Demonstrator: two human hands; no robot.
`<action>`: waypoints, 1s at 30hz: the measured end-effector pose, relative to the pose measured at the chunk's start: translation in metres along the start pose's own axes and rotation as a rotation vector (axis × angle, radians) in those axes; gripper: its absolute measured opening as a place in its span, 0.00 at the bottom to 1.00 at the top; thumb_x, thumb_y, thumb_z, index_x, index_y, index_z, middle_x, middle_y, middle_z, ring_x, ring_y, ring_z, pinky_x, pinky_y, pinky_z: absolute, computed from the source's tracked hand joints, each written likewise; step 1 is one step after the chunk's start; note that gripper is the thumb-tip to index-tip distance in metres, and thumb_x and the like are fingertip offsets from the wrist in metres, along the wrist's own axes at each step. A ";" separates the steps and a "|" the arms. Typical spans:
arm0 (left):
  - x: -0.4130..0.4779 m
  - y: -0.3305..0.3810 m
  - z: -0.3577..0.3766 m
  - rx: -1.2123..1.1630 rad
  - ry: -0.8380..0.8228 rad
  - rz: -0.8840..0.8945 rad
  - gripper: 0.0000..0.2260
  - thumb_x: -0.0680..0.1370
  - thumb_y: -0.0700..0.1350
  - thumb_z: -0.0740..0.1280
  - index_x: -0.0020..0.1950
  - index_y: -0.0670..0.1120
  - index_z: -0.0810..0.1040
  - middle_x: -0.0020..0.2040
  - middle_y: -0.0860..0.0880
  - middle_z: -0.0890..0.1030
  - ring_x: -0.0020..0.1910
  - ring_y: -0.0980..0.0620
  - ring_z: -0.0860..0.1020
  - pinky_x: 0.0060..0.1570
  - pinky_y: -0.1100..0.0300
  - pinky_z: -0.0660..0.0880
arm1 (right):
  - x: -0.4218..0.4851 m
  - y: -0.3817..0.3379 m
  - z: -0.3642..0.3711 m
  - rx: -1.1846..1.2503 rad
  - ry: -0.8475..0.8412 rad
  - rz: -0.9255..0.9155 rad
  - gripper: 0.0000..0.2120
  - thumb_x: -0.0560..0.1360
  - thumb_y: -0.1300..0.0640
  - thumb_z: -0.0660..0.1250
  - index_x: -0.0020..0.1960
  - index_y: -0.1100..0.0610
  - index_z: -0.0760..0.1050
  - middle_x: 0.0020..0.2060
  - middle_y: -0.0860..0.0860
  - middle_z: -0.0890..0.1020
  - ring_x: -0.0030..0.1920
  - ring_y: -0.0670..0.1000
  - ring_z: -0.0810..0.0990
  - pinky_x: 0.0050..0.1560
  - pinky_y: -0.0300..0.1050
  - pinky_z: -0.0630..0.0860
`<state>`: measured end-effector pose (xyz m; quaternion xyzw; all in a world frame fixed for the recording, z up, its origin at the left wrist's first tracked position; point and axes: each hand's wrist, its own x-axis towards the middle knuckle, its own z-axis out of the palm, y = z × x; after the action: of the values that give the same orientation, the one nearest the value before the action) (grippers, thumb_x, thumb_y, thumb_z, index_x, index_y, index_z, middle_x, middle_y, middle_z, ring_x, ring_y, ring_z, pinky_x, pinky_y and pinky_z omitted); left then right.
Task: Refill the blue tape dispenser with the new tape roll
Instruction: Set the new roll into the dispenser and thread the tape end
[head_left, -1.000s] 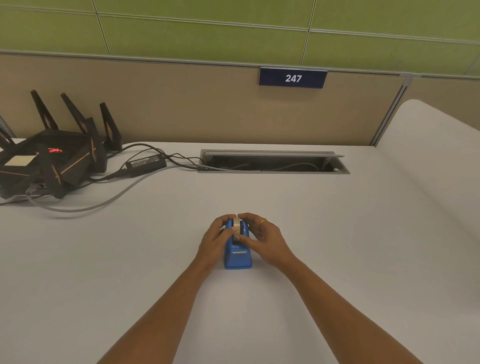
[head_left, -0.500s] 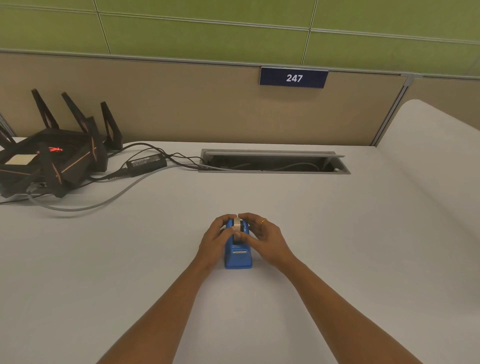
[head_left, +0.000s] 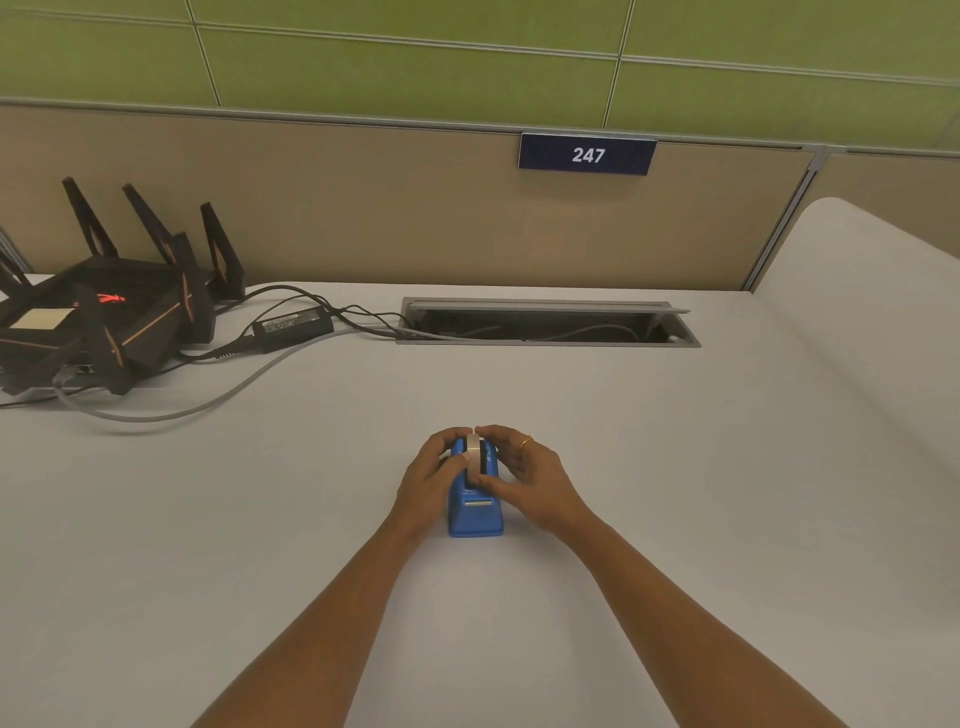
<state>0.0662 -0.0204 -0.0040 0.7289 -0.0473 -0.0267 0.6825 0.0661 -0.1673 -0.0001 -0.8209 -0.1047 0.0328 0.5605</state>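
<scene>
The blue tape dispenser (head_left: 476, 512) stands on the white desk, its cutter end toward me. A pale tape roll (head_left: 474, 451) sits upright in its top slot. My left hand (head_left: 432, 480) wraps the dispenser's left side, thumb on the roll. My right hand (head_left: 530, 478), with a gold ring, cups the right side, fingers over the roll's far edge and thumb on the dispenser's front. The fingertips of both hands meet above the roll. The back of the dispenser is hidden by my hands.
A black router with antennas (head_left: 104, 317) sits at the far left, with a power brick (head_left: 291, 325) and cables (head_left: 171, 410) trailing into an open cable hatch (head_left: 545, 322) at the back. A beige partition with a "247" sign (head_left: 587, 154) stands behind.
Both hands stay on the dispenser and roll; only small finger shifts are visible. The view has barely moved.
</scene>
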 end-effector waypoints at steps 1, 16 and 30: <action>0.000 0.000 0.000 -0.001 0.000 0.007 0.10 0.77 0.39 0.59 0.56 0.49 0.71 0.56 0.48 0.75 0.52 0.55 0.75 0.48 0.70 0.73 | 0.000 0.000 0.000 0.002 0.000 0.002 0.27 0.67 0.61 0.74 0.64 0.57 0.70 0.60 0.53 0.78 0.60 0.46 0.76 0.57 0.22 0.68; -0.001 0.000 0.000 -0.014 -0.010 0.007 0.12 0.73 0.47 0.61 0.56 0.50 0.72 0.55 0.50 0.76 0.53 0.54 0.75 0.49 0.67 0.74 | 0.001 -0.001 0.002 0.028 0.020 0.011 0.23 0.70 0.56 0.72 0.63 0.55 0.71 0.60 0.52 0.78 0.61 0.48 0.76 0.59 0.27 0.69; 0.000 -0.002 0.000 -0.008 -0.003 -0.020 0.10 0.77 0.41 0.60 0.58 0.46 0.72 0.57 0.46 0.75 0.56 0.48 0.74 0.53 0.62 0.72 | -0.001 -0.003 0.000 0.024 0.010 0.006 0.24 0.68 0.59 0.74 0.62 0.54 0.71 0.58 0.51 0.79 0.58 0.46 0.76 0.56 0.22 0.68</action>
<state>0.0663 -0.0200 -0.0057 0.7267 -0.0410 -0.0349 0.6848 0.0647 -0.1662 0.0024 -0.8144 -0.0991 0.0314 0.5709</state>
